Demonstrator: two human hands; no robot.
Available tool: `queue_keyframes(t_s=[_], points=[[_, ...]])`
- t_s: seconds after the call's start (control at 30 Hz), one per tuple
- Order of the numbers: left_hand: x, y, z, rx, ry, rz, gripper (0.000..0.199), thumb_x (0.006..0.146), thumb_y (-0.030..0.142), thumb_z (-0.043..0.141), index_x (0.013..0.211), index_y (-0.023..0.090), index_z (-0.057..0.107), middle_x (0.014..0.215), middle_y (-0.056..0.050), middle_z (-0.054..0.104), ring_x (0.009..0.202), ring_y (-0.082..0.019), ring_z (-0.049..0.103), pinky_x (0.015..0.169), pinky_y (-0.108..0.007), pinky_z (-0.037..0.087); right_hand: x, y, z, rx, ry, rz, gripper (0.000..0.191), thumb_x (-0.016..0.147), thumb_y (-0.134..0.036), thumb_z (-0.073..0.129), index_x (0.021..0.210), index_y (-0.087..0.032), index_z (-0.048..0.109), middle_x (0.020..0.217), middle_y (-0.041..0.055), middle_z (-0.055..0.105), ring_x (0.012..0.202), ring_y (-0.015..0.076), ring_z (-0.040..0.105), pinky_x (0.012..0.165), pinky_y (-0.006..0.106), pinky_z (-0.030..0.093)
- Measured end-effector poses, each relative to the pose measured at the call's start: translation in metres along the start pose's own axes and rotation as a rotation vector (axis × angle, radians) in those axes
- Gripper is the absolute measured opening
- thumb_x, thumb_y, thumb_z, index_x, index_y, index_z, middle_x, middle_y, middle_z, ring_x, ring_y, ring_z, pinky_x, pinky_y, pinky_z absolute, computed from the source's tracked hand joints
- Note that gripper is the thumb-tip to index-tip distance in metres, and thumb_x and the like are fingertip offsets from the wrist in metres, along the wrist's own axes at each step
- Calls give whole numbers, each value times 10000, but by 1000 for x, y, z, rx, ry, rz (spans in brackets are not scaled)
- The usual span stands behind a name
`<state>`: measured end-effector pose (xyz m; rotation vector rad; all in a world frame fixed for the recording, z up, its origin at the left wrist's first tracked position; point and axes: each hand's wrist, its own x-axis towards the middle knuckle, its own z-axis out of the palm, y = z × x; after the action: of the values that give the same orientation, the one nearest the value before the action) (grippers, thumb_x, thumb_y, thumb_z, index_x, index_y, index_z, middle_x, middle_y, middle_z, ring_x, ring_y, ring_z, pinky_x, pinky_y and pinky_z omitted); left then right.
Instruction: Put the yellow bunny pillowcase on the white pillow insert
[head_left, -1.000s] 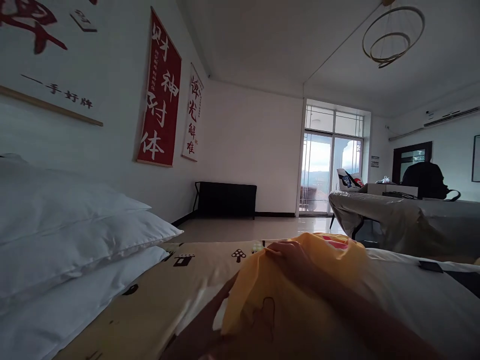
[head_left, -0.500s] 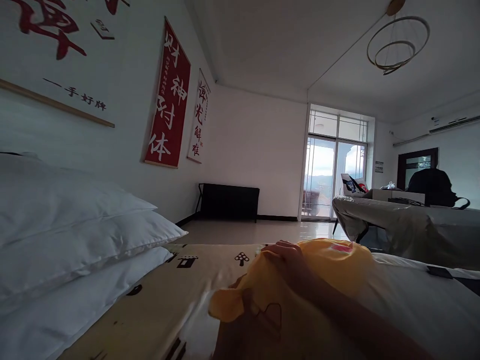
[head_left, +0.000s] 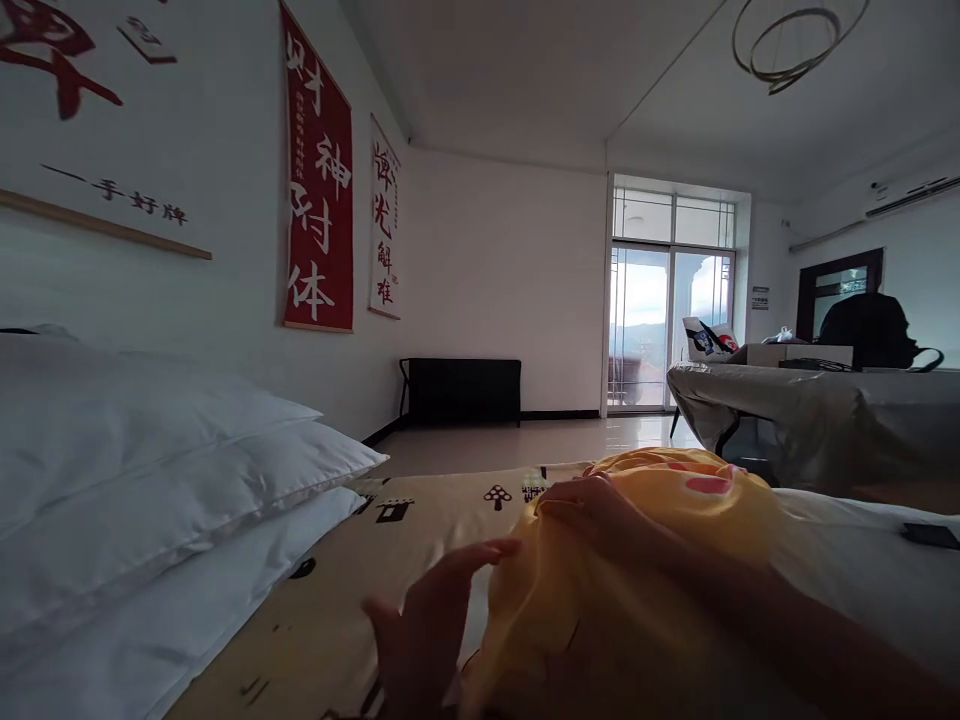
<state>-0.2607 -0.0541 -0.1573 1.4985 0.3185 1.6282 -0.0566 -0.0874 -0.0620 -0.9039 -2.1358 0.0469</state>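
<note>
A yellow cloth with pink spots lies bunched over the bed, which has a cream printed sheet. My right hand reaches in from the lower right and grips the upper left edge of the cloth, its fingers curled on the fabric. Left of the cloth, my left hand is raised above the sheet, thumb and fingers apart, with nothing in it. The fingertips of that hand come close to the cloth's left edge; whether they touch it cannot be told.
White pillows are stacked at the left. Beyond the bed, a black folded item stands by the wall. A covered table at the right carries boxes and a black bag. Scrolls hang on the left wall.
My left hand has let go of the cloth's left part and moved left, opening. The yellow corner there has dropped from view. My right hand stays on the cloth. The camera view has shifted slightly.
</note>
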Motion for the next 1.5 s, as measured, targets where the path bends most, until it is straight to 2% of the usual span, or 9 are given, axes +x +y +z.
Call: queue_keyframes(t_s=[0.13, 0.3, 0.4, 0.57, 0.8, 1.07, 1.27, 1.37, 1.5], points=[[1, -2, 6, 197, 48, -104, 464, 738, 561, 579, 986, 182, 678, 1006, -80, 666, 925, -234, 570, 820, -319, 449, -12, -5, 11, -90, 81, -103, 330, 914, -277, 382, 737, -200, 649, 629, -19, 610, 574, 99, 501, 570, 212, 369], [-4, -9, 27, 178, -228, -276, 310, 717, 416, 630, 856, 139, 657, 751, -21, 581, 732, -151, 504, 620, -228, 407, -15, 0, 26, -361, 266, -286, 217, 887, -244, 432, 865, -197, 643, 572, -20, 569, 531, 101, 467, 572, 236, 344], [-5, -7, 32, 242, -286, -294, 322, 767, 452, 545, 728, 135, 588, 671, -9, 528, 685, -137, 448, 602, -230, 376, -10, 3, 31, -396, 239, -287, 195, 877, -234, 448, 861, -196, 639, 567, -28, 560, 525, 96, 440, 582, 244, 331], [-4, -7, 31, 282, -161, -242, 384, 731, 512, 562, 622, 150, 495, 604, 14, 435, 631, -116, 359, 552, -221, 295, -4, -5, 38, -208, 56, -98, 274, 880, -295, 440, 714, -212, 642, 566, -37, 543, 548, 96, 443, 552, 218, 350], [1, -4, 4, 159, -139, -180, 325, 717, 395, 640, 557, 155, 489, 615, 20, 456, 607, -103, 396, 572, -218, 339, -9, -19, 34, 25, 8, 59, 288, 885, -301, 442, 766, -211, 689, 655, -33, 623, 627, 112, 530, 545, 198, 404], [-5, 17, 7, 281, -14, -100, 334, 754, 420, 633, 571, 156, 545, 631, 16, 506, 583, -89, 438, 543, -206, 347, -12, -20, 46, 79, -26, -62, 220, 848, -192, 452, 800, -208, 666, 729, -15, 629, 680, 101, 533, 639, 199, 410], [1, 2, 18, 61, -48, 18, 287, 774, 395, 621, 612, 162, 583, 664, -11, 532, 674, -135, 505, 635, -242, 425, -21, -32, 47, 104, 9, -108, 176, 771, -136, 449, 603, -188, 445, 565, -61, 382, 546, 71, 332, 509, 204, 281], [0, 1, 21, 51, -73, -104, 274, 746, 390, 638, 618, 157, 575, 676, -9, 547, 647, -121, 486, 595, -225, 404, -24, -34, 44, 88, -28, 0, 221, 801, -150, 420, 589, -193, 372, 565, -61, 368, 546, 74, 319, 496, 209, 262], [-4, 13, 11, 238, -277, -328, 178, 726, 318, 602, 707, 141, 597, 663, 8, 502, 644, -114, 444, 570, -211, 348, -20, -24, 46, -98, 112, -4, 242, 826, -132, 393, 593, -195, 375, 566, -50, 411, 562, 85, 370, 535, 211, 298]])
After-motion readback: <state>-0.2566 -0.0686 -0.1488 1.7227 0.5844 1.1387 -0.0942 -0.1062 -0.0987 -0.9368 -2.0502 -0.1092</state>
